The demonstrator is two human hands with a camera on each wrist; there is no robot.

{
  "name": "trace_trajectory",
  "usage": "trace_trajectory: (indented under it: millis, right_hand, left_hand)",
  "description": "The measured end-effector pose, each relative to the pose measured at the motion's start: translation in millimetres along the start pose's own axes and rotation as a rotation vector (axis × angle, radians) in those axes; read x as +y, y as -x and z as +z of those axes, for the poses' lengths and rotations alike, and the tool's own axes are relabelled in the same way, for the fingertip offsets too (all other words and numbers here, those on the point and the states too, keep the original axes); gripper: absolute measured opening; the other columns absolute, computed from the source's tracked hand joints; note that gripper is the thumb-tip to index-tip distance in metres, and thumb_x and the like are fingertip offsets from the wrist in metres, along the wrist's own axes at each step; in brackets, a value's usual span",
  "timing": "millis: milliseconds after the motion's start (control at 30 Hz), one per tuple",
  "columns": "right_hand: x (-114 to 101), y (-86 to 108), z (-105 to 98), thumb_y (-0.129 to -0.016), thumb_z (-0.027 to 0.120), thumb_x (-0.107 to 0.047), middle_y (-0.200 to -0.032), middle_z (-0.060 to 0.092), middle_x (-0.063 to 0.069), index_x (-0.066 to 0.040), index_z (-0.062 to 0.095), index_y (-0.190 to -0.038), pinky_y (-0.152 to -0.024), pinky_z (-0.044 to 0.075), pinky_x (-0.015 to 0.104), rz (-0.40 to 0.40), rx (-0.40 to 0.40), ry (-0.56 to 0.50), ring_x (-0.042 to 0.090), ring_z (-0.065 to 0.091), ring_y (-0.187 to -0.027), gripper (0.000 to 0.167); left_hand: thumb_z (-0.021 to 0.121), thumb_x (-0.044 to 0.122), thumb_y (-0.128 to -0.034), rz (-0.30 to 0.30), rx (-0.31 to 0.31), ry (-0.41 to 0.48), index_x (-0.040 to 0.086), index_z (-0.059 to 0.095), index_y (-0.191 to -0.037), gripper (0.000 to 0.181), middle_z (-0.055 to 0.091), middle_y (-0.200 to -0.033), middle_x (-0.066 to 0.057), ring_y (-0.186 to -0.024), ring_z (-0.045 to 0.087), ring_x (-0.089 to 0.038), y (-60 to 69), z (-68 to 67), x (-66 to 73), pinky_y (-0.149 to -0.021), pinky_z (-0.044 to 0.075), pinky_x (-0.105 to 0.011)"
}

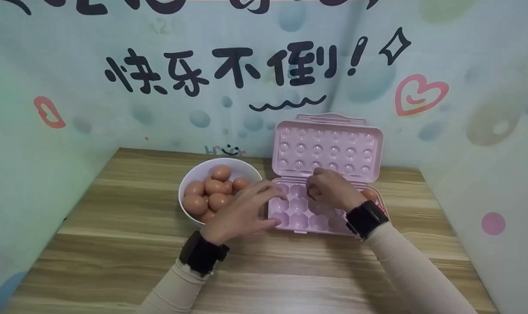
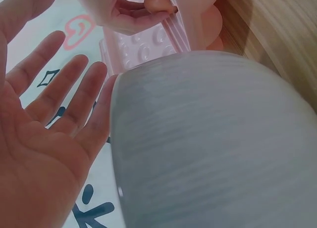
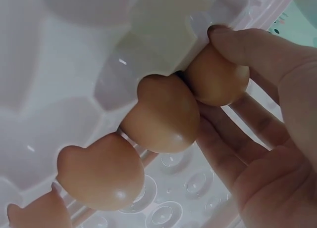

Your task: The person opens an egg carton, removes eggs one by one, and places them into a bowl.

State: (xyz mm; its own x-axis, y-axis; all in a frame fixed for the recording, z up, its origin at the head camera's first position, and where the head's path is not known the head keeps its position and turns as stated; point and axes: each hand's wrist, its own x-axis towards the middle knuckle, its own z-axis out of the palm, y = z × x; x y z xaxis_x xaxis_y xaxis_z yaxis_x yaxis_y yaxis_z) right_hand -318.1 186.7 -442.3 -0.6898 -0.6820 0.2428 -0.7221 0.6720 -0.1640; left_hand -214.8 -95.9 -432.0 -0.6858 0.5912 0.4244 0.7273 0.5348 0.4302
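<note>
My right hand (image 1: 334,189) is over the back row of a pink egg box (image 1: 299,220). The right wrist view shows its thumb and fingers pinching a brown egg (image 3: 218,77) at the end of a row of several eggs (image 3: 161,114). In the head view that hand hides most of this row, but one egg (image 1: 369,195) shows at the right end. Fingers spread and holding nothing, my left hand (image 1: 242,211) hovers between the white bowl (image 1: 182,192) and the box. Its palm (image 2: 44,154) appears beside the bowl's outer wall in the left wrist view.
Several brown eggs (image 1: 214,187) lie heaped in the bowl, left of the box. The box's dimpled lid (image 1: 327,148) stands raised against the printed backdrop (image 1: 229,124). Both containers rest on a wood-grain table (image 1: 115,235).
</note>
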Motion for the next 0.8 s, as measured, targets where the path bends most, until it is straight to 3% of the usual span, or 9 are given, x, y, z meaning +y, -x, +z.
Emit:
trace_trajectory:
  millis: [200,400,567,800]
  right_hand:
    - [-2,4.4,-5,-0.075,0.084,0.006,-0.083,0.063,0.006,-0.005,0.078,-0.087,-0.063,0.049,0.03,-0.023,0.039,-0.029,0.019,0.055,-0.075,0.018]
    - [-18,14.1,-18,-0.08,0.087,-0.001,-0.09,0.067,0.007,-0.005,0.078,-0.096,-0.073,0.055,0.037,-0.031,0.209,-0.1,0.023,0.062,-0.083,0.019]
    - [-42,27.4,-29,-0.087,0.09,-0.015,-0.097,0.07,0.005,-0.007,0.078,-0.103,-0.08,0.062,0.032,0.07,0.313,-0.291,0.019,0.067,-0.09,0.022]
    - [-73,47.0,-33,-0.089,0.088,-0.018,-0.109,0.073,0.004,-0.009,0.073,-0.113,-0.087,0.063,0.032,0.253,0.332,-0.603,0.02,0.076,-0.096,0.03]
  left_hand:
    - [0.081,0.029,-0.0954,-0.021,0.015,-0.005,0.017,0.064,-0.139,0.048,0.062,-0.139,0.0,-0.131,0.056,-0.015,-1.1,-0.4,1.3,-0.111,0.049,-0.033]
    - [0.083,0.023,-0.0939,-0.046,0.065,-0.017,0.019,0.065,-0.138,0.048,0.063,-0.137,0.0,-0.126,0.059,-0.016,-3.3,-0.2,3.8,-0.108,0.052,-0.034]
    - [0.082,0.022,-0.0936,-0.047,0.118,-0.032,0.019,0.066,-0.134,0.044,0.064,-0.132,0.0,-0.118,0.062,-0.017,-5.7,1.1,6.8,-0.102,0.055,-0.033]
    - [0.085,0.025,-0.0916,-0.017,0.177,-0.077,0.016,0.066,-0.132,0.045,0.067,-0.128,-0.001,-0.113,0.065,-0.017,-7.2,5.4,12.4,-0.098,0.056,-0.031]
